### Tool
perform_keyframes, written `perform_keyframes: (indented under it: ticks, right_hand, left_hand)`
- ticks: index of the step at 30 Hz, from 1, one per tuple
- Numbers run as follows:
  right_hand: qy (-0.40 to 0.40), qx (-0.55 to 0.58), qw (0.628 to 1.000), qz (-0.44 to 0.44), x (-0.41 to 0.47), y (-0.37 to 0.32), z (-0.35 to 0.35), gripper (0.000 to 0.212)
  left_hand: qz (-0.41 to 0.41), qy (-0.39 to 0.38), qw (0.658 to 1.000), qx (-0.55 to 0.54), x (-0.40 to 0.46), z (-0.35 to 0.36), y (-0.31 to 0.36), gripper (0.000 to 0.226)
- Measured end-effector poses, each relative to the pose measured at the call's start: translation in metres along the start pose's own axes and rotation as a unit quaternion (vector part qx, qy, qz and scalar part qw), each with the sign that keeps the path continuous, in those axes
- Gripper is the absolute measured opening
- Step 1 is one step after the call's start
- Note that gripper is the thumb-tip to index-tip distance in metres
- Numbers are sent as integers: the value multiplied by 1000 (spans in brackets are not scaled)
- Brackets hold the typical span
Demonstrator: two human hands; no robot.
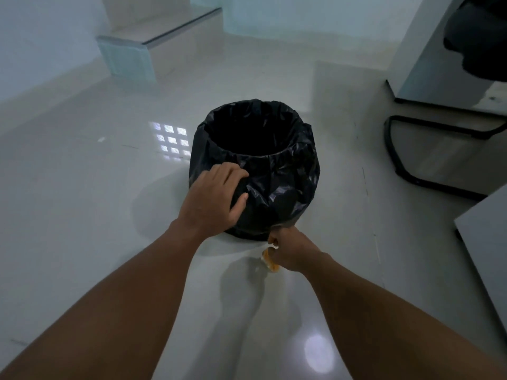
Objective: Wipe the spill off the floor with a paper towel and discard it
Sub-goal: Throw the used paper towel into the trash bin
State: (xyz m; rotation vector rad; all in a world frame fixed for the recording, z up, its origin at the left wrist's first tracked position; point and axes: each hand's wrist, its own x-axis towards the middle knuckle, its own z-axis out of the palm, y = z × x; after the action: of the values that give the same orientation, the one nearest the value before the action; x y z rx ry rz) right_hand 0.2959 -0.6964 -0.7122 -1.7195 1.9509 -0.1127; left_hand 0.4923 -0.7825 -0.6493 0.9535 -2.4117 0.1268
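- Both forearms are reaching forward over the floor [82, 187].
- Right hand [292, 252] is closing its grip on the orange-stained paper towel [270, 260], mostly hidden.
- Left hand [212, 200] is resting, fingers apart, against the black-lined bin [274, 171].

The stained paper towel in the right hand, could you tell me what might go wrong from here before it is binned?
1. The orange-stained paper towel hangs low in the right hand, below the bin's rim; it could drip or drag on the glossy floor.
2. The left hand presses the loose black liner, which might slip or tip the bin.
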Motion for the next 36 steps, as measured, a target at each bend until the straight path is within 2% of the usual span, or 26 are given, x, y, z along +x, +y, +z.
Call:
perform_keyframes:
  ticks: [2, 5, 10, 15, 20, 26, 30, 34, 36]
  right_hand:
    - [-8, -4, 1000, 9, 4, 1, 11, 39]
    - [13, -13, 1000, -3, 6, 1, 28, 43]
    - [-39, -61, 997, 2, 3, 5, 58, 48]
    - [-8, -60, 998, -10, -3, 10, 71, 35]
    - [-8, -36, 999, 10, -5, 10, 75, 28]
    - [18, 15, 1000, 6, 0, -8, 48, 4]
    - [95, 56, 992, -64, 5, -30, 16, 8]
    - [194, 98, 967, -134, 4, -46, -9, 14]
    - [263, 120, 945, -156, 1, -47, -17, 14]
  left_hand:
    - [-9, -9, 1000, 1, -8, 11, -4, 44]
    - [-31, -26, 999, 8, -16, 19, -10, 50]
    - [-45, -15, 999, 6, -9, 19, -4, 46]
    - [-49, -21, 999, 8, -6, 15, -2, 44]
    - [-61, -27, 998, 7, -13, 8, -10, 42]
    - [-83, 17, 996, -20, 4, -6, -8, 39]
    - [-105, 8, 994, -35, 18, -14, -9, 48]
    - [-144, -84, 983, -70, 26, -18, -15, 62]
    - [-152, -105, 979, -89, 27, -19, -16, 65]
